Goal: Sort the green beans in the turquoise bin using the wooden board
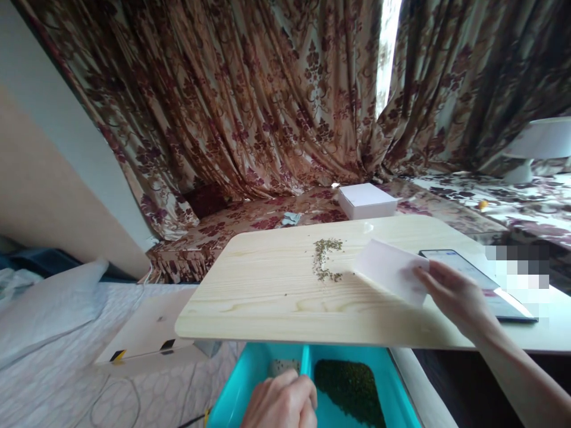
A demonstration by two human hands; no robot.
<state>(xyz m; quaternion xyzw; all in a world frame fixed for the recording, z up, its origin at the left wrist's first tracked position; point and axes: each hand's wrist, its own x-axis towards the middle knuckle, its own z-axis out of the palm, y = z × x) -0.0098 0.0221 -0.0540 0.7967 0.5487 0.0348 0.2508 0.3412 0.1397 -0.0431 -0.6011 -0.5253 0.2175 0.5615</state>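
My right hand pinches a sheet of white paper by its right edge, tilted above the light wooden tabletop. Left of the paper, dried green-brown bits lie scattered in a rough bracket shape. My left hand is closed, knuckles up, over the left side of a teal two-compartment bin, close to its divider. What those fingers hold, if anything, is hidden. A dark green heap of similar bits fills much of the right compartment. Some pale material with specks shows in the left compartment.
A tablet lies on the table under my right forearm. Behind the table, a white box sits on a cloth-covered ledge below patterned curtains. A flat pale box rests on the bed at left, near a cable. A lamp stands far right.
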